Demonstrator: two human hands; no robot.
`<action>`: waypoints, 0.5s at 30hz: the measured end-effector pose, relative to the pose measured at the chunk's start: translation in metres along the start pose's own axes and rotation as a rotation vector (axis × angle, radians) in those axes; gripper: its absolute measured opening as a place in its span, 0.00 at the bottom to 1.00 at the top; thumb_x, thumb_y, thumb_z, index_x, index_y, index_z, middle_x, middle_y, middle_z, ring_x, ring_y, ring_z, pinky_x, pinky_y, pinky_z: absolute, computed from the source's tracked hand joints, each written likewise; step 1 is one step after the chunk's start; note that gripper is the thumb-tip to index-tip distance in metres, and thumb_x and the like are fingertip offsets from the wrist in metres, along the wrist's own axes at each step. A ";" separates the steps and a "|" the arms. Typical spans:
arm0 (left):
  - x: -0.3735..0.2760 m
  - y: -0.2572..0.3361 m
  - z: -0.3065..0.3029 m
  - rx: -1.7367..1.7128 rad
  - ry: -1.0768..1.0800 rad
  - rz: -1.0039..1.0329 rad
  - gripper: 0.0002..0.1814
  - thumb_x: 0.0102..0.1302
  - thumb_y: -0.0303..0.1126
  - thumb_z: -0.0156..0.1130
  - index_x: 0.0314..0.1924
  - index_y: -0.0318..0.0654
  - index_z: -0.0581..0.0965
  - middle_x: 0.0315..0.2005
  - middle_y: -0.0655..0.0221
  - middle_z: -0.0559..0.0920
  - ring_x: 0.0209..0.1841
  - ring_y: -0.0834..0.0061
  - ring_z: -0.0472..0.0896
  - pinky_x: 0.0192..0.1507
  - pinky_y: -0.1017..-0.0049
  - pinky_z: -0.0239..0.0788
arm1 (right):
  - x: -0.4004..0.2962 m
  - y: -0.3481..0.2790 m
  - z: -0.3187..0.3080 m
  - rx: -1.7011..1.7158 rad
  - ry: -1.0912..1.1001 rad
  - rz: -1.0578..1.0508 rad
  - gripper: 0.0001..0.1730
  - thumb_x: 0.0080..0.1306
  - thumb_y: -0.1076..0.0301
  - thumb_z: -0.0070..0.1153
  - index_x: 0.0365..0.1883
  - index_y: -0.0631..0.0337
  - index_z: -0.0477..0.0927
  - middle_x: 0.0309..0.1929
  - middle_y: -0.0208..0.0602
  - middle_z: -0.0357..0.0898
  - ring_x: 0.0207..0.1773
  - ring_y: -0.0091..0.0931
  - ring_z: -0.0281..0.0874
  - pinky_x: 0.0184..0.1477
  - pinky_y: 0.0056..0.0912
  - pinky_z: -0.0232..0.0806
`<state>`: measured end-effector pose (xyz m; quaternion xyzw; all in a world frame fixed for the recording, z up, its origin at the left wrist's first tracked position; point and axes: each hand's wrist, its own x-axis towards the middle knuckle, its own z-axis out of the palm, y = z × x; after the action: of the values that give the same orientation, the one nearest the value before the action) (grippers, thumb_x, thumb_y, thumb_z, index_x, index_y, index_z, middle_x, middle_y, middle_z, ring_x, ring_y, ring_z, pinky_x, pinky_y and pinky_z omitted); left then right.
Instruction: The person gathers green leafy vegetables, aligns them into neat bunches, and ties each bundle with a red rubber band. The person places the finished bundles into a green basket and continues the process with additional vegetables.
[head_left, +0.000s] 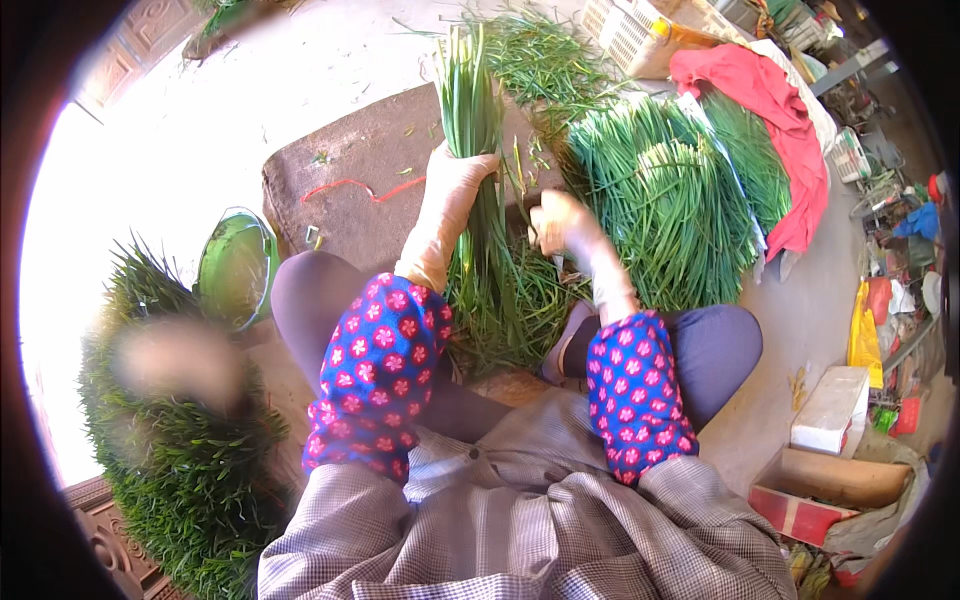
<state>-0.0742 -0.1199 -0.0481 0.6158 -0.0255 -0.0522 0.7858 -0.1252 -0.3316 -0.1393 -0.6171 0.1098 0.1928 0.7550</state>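
My left hand (459, 176), in a pale glove, is closed around a bunch of long green leafy stalks, likely garlic chives (471, 105), held upright with the pale ends away from me. My right hand (559, 221), also gloved and slightly blurred, is curled just right of the bunch, near a few thin leaves; whether it pinches any is unclear. Under the bunch lies a brown cloth-covered block (352, 150) with a red string (360, 185) and leaf scraps on it. To the right is a large pile of green stalks (637, 195). Loose leaves (525, 315) lie between my legs.
A green basin (236, 270) and a dense heap of greens (187, 472) are at left. More loose leaves (547, 60) lie beyond the block, near a plastic crate (626, 37). A red cloth (780, 112) covers stalks at right; cardboard boxes (829, 409) stand lower right.
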 end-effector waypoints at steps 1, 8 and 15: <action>-0.005 -0.001 -0.001 0.085 0.025 0.037 0.10 0.53 0.27 0.65 0.37 0.36 0.78 0.26 0.73 0.80 0.26 0.80 0.75 0.31 0.77 0.68 | -0.003 -0.029 0.021 -0.014 0.047 -0.269 0.41 0.69 0.60 0.58 0.72 0.69 0.53 0.46 0.40 0.82 0.43 0.27 0.83 0.44 0.24 0.75; -0.031 -0.011 0.046 0.882 0.127 0.241 0.44 0.54 0.37 0.66 0.67 0.28 0.57 0.51 0.42 0.76 0.50 0.45 0.78 0.52 0.58 0.70 | -0.003 -0.108 0.108 0.213 0.227 -0.615 0.25 0.56 0.73 0.68 0.53 0.58 0.74 0.42 0.29 0.80 0.42 0.22 0.79 0.45 0.26 0.72; -0.051 0.001 0.024 0.737 -0.066 0.427 0.56 0.47 0.38 0.80 0.71 0.32 0.55 0.56 0.57 0.74 0.59 0.64 0.74 0.61 0.67 0.65 | -0.033 -0.110 0.073 0.491 -0.062 -0.535 0.21 0.59 0.71 0.62 0.51 0.62 0.78 0.42 0.36 0.84 0.41 0.26 0.82 0.47 0.30 0.75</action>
<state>-0.1278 -0.1373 -0.0405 0.8344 -0.1943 0.1048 0.5051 -0.1129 -0.2834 -0.0126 -0.4180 -0.0353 -0.0250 0.9074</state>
